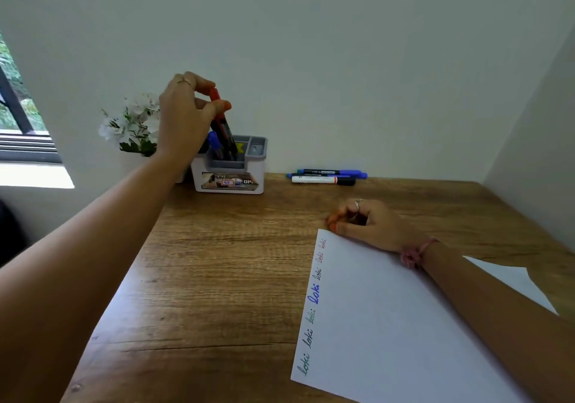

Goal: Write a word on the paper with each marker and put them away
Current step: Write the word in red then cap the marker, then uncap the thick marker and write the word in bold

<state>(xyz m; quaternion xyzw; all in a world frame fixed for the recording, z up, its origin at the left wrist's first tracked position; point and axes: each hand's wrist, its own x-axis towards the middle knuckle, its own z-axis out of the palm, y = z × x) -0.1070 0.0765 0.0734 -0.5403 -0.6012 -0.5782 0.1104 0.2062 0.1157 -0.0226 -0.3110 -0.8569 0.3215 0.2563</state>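
one marker matters for the coming move: the red-capped marker (220, 119), pinched near its top between the thumb and fingers (222, 106) of the left hand (183, 116). it hangs directly below those fingers, its lower end already among the other markers in the grey-and-white organiser (228, 166) at the back of the surface (217, 278). its long axis runs nearly upright, leaning a little so the red cap points up and slightly left toward the wall, the dark barrel pointing down and right into the rear compartment. a blue-capped marker (214, 141) stands just beside it in the same compartment. by my judgement, what remains for this one is a short push down along that axis and a release.

the right hand (364, 220) rests at the far corner of the paper (389, 324), fingers loosely curled and holding nothing that i can see. it is the nearer hand to the three markers (326, 176) lying side by side against the wall, right of the organiser, long axes running left to right. seven words in several colours line the paper's left edge.
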